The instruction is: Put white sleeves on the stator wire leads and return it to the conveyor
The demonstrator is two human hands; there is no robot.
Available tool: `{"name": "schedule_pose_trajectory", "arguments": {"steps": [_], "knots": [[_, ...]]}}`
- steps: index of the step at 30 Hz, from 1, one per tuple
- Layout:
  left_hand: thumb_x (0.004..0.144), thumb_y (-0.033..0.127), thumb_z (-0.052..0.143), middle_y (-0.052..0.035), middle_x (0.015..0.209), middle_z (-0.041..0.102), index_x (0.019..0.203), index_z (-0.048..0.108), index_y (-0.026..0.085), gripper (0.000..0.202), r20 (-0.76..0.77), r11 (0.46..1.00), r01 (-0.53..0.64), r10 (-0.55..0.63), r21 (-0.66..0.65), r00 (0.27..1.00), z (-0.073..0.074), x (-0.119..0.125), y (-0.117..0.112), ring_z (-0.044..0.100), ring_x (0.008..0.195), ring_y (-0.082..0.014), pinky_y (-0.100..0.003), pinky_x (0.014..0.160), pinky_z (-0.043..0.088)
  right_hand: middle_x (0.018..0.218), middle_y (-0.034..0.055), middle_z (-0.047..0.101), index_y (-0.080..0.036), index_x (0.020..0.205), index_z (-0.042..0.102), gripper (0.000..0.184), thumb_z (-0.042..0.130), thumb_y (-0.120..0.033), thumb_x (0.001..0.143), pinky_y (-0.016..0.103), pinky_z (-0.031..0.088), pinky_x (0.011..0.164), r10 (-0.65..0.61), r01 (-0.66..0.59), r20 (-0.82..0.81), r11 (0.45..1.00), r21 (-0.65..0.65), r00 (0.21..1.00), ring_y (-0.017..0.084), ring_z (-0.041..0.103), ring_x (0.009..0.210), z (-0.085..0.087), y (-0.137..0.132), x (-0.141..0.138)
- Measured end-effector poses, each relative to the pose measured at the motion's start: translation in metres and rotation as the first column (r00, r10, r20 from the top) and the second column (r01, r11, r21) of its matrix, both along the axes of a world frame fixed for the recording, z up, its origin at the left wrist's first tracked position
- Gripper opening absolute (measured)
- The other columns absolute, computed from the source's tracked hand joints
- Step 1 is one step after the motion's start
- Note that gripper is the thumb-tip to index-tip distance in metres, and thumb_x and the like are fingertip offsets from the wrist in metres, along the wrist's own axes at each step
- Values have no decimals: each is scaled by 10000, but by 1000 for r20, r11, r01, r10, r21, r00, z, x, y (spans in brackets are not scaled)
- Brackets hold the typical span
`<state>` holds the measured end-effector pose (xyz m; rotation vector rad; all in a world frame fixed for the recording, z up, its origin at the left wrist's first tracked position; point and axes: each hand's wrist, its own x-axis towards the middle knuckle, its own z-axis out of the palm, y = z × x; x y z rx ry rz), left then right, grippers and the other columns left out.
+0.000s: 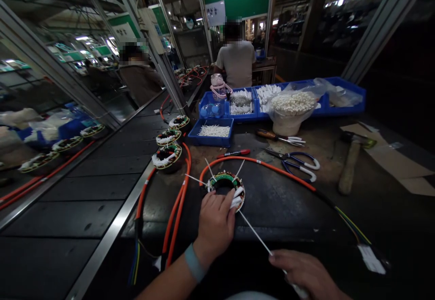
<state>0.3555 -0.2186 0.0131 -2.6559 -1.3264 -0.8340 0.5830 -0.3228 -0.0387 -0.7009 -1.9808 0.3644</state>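
The stator ring (225,184) was lain on the dark workbench (288,205), its near rim pressed under the curled fingers of the left hand (215,222). A white cord (254,233) was pinched taut by the right hand (305,270).

The left hand (215,222) covers the near rim of the ring-shaped stator (225,186), so the windings under its fingers cannot be seen. The right hand (306,273) is cut off by the picture's bottom edge; the lower end of the white tie (254,233) vanishes inside its grip. The orange cable (272,167) darkens toward the bench's right edge, and its white tag (372,258) is too blurred to read. At the bench's far edge, the white pieces in the blue trays (353,97) are too small to tell apart.
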Motion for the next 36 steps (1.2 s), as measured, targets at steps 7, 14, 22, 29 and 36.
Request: {"name": "schedule_pose_trajectory", "arguments": {"steps": [7,14,22,29,36], "knots": [[887,194,419,-49,826,601,1233,498,159,356,-27,1000,-14,14,4,1000,-2,0,1,545,802,-193,-435,904,418,1104,91,678,-255,1147,469,317,439,-147,850,300,548,825,-19,22,103,999,-27,994,199,621,1050,13,11,-14],[874,161,450,-95,1088,649,1402,225,108,576,189,999,-7,17,-52,982,1,1,-2,563,1046,-206,-459,1006,347,952,64,674,-217,914,555,178,467,-118,795,313,517,787,-192,101,-166,891,-443,967,184,638,895,22,67,-62],[855,122,493,-21,1036,694,1077,618,259,289,272,997,69,-55,-42,961,5,0,-1,613,968,-168,-419,962,350,792,-6,642,-214,773,500,370,798,-346,597,338,513,803,-391,-378,-605,516,-768,694,170,646,772,33,83,-68],[850,116,502,-23,1050,692,1083,623,259,299,262,997,79,-79,9,962,2,0,0,607,963,-168,-403,934,369,764,-6,655,-213,717,489,412,830,-352,532,342,518,784,-442,-385,-601,486,-784,666,171,645,745,36,81,-68],[847,114,499,-19,1064,687,1105,613,265,320,254,997,76,-75,6,964,1,-1,1,601,973,-170,-408,932,368,607,-57,524,-216,661,417,355,728,-377,596,266,452,508,-416,-177,-393,470,-865,820,123,514,516,37,106,-76]]}}
